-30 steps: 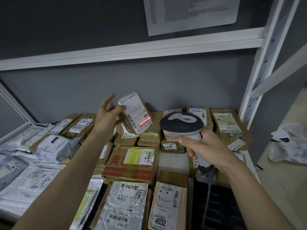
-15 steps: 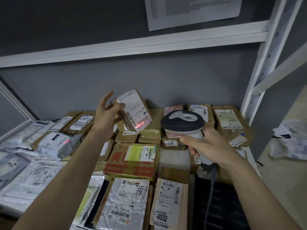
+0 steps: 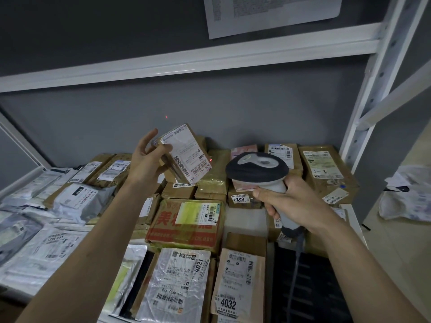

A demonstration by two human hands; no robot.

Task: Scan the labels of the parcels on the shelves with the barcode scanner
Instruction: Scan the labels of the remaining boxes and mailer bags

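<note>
My left hand (image 3: 145,163) holds a small brown parcel (image 3: 186,155) up above the shelf, thumb across its upper left corner, its white barcode label facing me and tilted. My right hand (image 3: 289,201) grips the handle of the grey and white barcode scanner (image 3: 257,170), whose head points toward the parcel from the right. A small red dot shows at the label's right edge and another on the grey back wall above the parcel.
The shelf (image 3: 352,215) is packed with cardboard boxes and grey mailer bags, among them a red-printed box (image 3: 186,222), parcel 4021 (image 3: 177,283), parcel 4032 (image 3: 238,283) and box 6023 (image 3: 240,199). A white upright (image 3: 373,94) stands right; a shelf beam (image 3: 186,64) runs overhead.
The red scan line that lay across the label's barcode has shrunk to a dot at its edge and one on the wall. The parcel has tilted slightly; the view has dipped.
</note>
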